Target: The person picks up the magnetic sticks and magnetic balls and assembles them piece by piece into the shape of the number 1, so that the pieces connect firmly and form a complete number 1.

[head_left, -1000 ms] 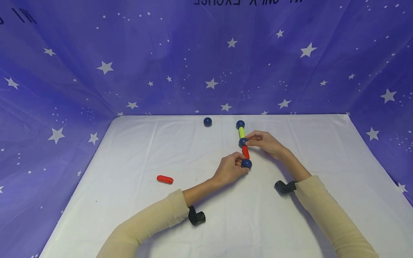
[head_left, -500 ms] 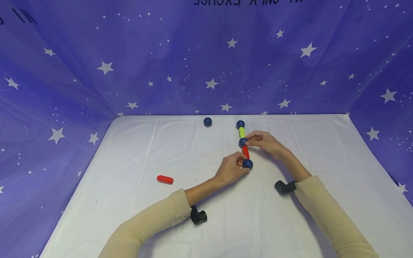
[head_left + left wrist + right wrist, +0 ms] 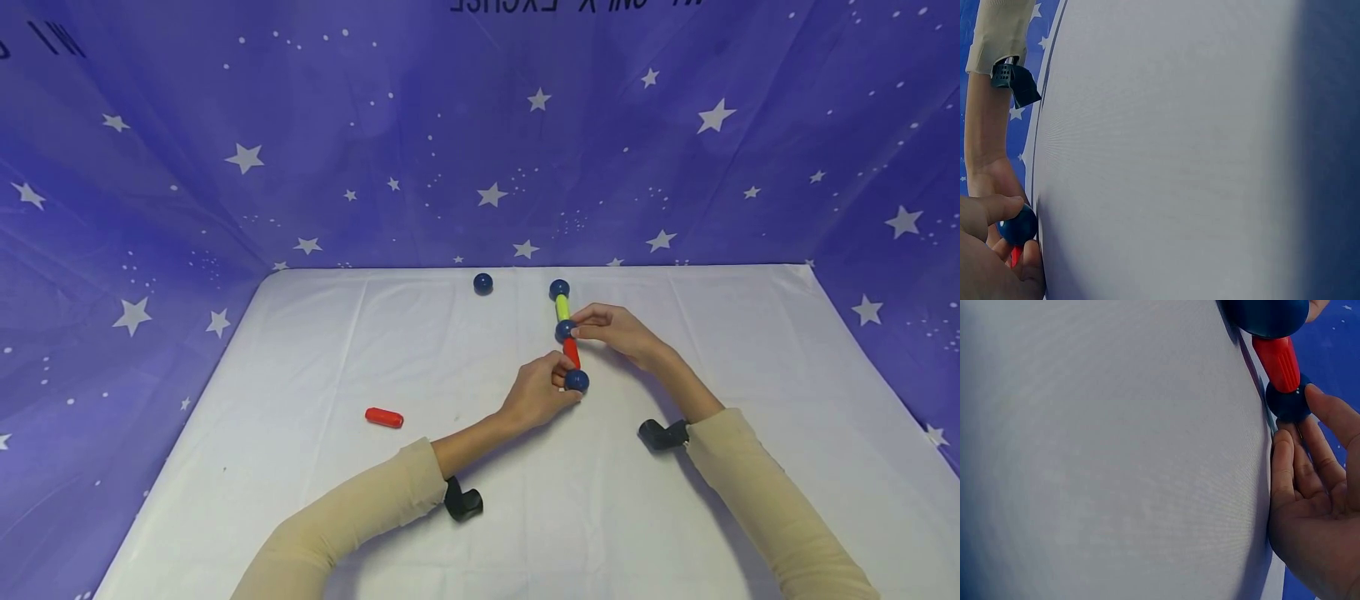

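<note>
A chain of balls and rods runs front to back on the white table. Its near blue ball (image 3: 577,381) is pinched between the thumb and fingers of my left hand (image 3: 536,393). From that ball a red rod (image 3: 572,353) leads to the middle blue ball (image 3: 566,331), which my right hand (image 3: 618,333) pinches from the right side. Behind it a yellow-green rod (image 3: 562,308) joins the far blue ball (image 3: 559,289). In the right wrist view the red rod (image 3: 1277,362) meets the ball (image 3: 1289,399) at my right fingertips. The left wrist view shows the near ball (image 3: 1019,225) under my left thumb.
A loose blue ball (image 3: 483,284) sits by the table's back edge, left of the chain. Another red rod (image 3: 384,417) lies to the left of my left hand. A blue starry cloth (image 3: 420,150) hangs behind the white table (image 3: 300,358).
My left hand and the near blue ball have shifted slightly to the right. My right hand keeps its place on the middle ball.
</note>
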`<state>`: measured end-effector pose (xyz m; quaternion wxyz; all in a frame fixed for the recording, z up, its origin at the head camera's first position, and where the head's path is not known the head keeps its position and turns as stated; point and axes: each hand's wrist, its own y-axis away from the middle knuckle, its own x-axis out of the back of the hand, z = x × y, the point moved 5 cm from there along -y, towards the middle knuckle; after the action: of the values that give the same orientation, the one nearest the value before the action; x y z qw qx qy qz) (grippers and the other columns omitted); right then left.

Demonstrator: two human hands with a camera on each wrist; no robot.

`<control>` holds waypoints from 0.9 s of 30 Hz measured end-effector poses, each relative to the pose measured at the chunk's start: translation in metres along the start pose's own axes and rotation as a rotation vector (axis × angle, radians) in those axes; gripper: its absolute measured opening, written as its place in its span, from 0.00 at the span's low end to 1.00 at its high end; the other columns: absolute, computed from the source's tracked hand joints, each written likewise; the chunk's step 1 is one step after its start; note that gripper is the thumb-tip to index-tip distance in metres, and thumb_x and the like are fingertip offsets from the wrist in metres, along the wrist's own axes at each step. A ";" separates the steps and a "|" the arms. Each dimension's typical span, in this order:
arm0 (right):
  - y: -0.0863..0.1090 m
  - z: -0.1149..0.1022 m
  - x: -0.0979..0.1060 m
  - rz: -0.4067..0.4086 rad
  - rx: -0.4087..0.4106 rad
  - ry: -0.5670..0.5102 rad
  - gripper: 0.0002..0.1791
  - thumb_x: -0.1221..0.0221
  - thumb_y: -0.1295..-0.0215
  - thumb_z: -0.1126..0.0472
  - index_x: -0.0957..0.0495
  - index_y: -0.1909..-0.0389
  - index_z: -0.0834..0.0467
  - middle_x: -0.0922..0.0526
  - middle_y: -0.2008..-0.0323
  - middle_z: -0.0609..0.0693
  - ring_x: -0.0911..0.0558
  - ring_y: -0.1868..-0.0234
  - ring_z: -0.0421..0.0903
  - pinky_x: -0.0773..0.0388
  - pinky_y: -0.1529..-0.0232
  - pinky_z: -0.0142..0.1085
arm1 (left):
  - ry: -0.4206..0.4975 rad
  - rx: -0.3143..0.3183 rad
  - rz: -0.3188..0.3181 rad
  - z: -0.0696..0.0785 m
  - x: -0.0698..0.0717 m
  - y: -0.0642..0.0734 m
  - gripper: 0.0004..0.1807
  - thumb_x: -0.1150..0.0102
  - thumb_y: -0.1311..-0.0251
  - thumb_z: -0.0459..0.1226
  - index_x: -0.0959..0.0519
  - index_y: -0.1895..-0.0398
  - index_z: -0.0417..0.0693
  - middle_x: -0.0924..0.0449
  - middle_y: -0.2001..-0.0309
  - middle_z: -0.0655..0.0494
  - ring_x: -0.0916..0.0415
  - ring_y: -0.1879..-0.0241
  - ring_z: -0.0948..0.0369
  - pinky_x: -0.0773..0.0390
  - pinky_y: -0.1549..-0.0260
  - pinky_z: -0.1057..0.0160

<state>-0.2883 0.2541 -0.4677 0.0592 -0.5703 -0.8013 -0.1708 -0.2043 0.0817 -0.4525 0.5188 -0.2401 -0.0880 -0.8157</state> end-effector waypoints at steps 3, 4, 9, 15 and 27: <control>0.000 0.000 0.000 -0.006 0.006 0.005 0.22 0.32 0.37 0.58 0.22 0.45 0.63 0.15 0.53 0.55 0.23 0.44 0.53 0.38 0.37 0.52 | -0.005 -0.004 0.001 0.001 0.000 0.000 0.19 0.26 0.48 0.27 0.22 0.54 0.37 0.18 0.62 0.49 0.19 0.63 0.58 0.23 0.65 0.74; 0.000 0.000 0.000 -0.003 0.004 0.002 0.22 0.32 0.37 0.58 0.22 0.45 0.63 0.15 0.53 0.55 0.23 0.45 0.53 0.38 0.37 0.52 | -0.009 -0.005 0.001 0.001 0.000 0.000 0.19 0.26 0.48 0.27 0.22 0.54 0.37 0.18 0.62 0.49 0.19 0.63 0.58 0.23 0.65 0.74; 0.000 0.000 0.000 -0.005 0.003 -0.001 0.23 0.32 0.37 0.58 0.23 0.45 0.64 0.15 0.52 0.57 0.24 0.44 0.54 0.39 0.36 0.52 | -0.020 -0.012 0.003 0.001 -0.001 0.000 0.20 0.26 0.48 0.28 0.23 0.53 0.38 0.18 0.63 0.50 0.20 0.64 0.60 0.24 0.65 0.74; 0.002 -0.002 -0.001 -0.008 -0.001 0.000 0.24 0.32 0.36 0.58 0.23 0.43 0.65 0.16 0.50 0.59 0.25 0.42 0.55 0.41 0.36 0.53 | -0.008 -0.016 0.014 -0.001 -0.002 -0.001 0.20 0.26 0.48 0.27 0.24 0.54 0.38 0.18 0.64 0.50 0.19 0.65 0.60 0.23 0.65 0.74; 0.003 -0.004 -0.002 -0.015 -0.013 -0.001 0.24 0.32 0.36 0.58 0.23 0.43 0.65 0.17 0.50 0.60 0.26 0.42 0.55 0.40 0.37 0.51 | -0.001 0.013 0.018 -0.001 0.000 0.001 0.19 0.26 0.48 0.28 0.24 0.54 0.41 0.18 0.65 0.52 0.22 0.67 0.64 0.24 0.65 0.73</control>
<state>-0.2853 0.2513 -0.4637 0.0538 -0.5650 -0.8043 -0.1759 -0.2035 0.0803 -0.4536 0.5276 -0.2381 -0.0913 -0.8103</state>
